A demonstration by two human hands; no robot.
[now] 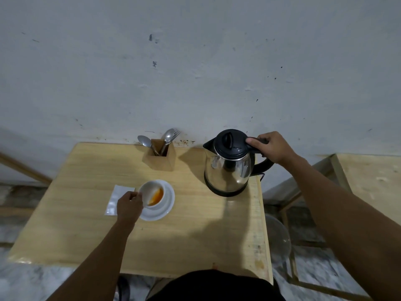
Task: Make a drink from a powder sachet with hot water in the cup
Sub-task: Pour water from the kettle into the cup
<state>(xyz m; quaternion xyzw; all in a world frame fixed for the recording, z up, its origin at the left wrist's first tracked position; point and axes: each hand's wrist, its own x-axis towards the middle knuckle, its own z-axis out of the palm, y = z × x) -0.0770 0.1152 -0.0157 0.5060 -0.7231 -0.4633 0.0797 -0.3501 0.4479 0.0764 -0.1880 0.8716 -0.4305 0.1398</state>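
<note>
A white cup (149,191) with orange powder inside is tilted toward the right on a white saucer (167,205). My left hand (129,206) grips the cup at its left side. A white sachet (115,199) lies flat just left of the saucer, partly under my hand. At the back right of the wooden table (195,231) stands a steel kettle (227,168) with a black lid, upright on its base. My right hand (270,147) is closed around the top of the kettle's black handle, thumb resting on the lid's edge.
A wooden holder (161,156) with spoons and a fork stands at the table's back edge against the wall. A second wooden table (368,181) is at the right. A clear stool (277,237) sits below the table's right edge.
</note>
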